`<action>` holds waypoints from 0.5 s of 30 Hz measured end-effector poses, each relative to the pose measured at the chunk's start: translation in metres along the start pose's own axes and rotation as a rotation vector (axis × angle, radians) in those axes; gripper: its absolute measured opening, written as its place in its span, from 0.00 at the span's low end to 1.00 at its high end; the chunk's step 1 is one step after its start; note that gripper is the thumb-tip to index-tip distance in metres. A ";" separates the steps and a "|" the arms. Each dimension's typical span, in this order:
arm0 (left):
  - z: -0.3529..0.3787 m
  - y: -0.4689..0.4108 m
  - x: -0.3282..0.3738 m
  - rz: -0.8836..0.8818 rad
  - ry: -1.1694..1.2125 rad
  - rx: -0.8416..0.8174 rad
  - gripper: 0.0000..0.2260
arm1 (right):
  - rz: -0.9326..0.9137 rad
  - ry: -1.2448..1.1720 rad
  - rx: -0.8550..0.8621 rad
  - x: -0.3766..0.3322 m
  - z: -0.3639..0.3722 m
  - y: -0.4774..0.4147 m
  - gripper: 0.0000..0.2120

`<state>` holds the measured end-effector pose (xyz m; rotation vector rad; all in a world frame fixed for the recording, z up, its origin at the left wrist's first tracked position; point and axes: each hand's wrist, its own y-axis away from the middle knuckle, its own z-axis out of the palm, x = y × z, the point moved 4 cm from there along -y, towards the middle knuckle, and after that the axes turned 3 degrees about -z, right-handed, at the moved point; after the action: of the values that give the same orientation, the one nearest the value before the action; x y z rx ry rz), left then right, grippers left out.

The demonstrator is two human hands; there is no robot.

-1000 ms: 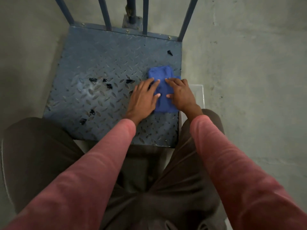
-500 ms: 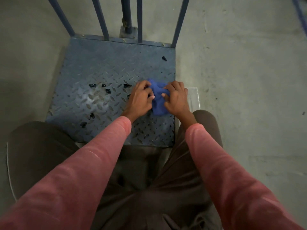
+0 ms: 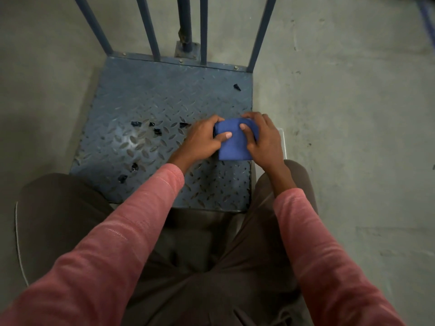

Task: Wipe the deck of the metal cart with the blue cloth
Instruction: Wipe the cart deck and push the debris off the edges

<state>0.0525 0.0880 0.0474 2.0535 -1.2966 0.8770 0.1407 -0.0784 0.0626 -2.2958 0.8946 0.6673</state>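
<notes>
Blue cloth [image 3: 234,144] gripped by left hand [image 3: 203,140] and right hand [image 3: 264,140] above deck [image 3: 164,95].

1. Grey concrete floor [image 3: 353,114] spreads left, right and far, with dark scuffs on the right.
2. Small black fragments [image 3: 157,131] cluster at middle left; two more lie nearer, one alone far right.
3. A pale, clear-edged object [image 3: 283,142], partly hidden, sits on the floor at right.
4. A blue stripe [image 3: 427,22] crosses the far right corner.
</notes>
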 end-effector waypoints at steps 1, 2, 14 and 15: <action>0.005 -0.001 -0.003 -0.034 -0.013 -0.031 0.17 | 0.041 0.065 0.016 0.006 0.002 0.000 0.10; 0.011 -0.002 -0.007 -0.056 -0.064 -0.050 0.18 | 0.094 0.171 0.013 0.011 0.005 0.002 0.11; 0.002 0.008 -0.042 -0.150 -0.532 0.322 0.16 | 0.140 0.324 -0.263 -0.014 0.093 0.034 0.28; -0.001 0.015 -0.046 -0.148 -0.543 0.358 0.17 | 0.155 0.353 -0.247 -0.015 0.094 0.029 0.28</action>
<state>0.0233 0.1087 0.0147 2.7667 -1.2919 0.5254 0.0883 -0.0269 -0.0039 -2.6369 1.2211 0.4626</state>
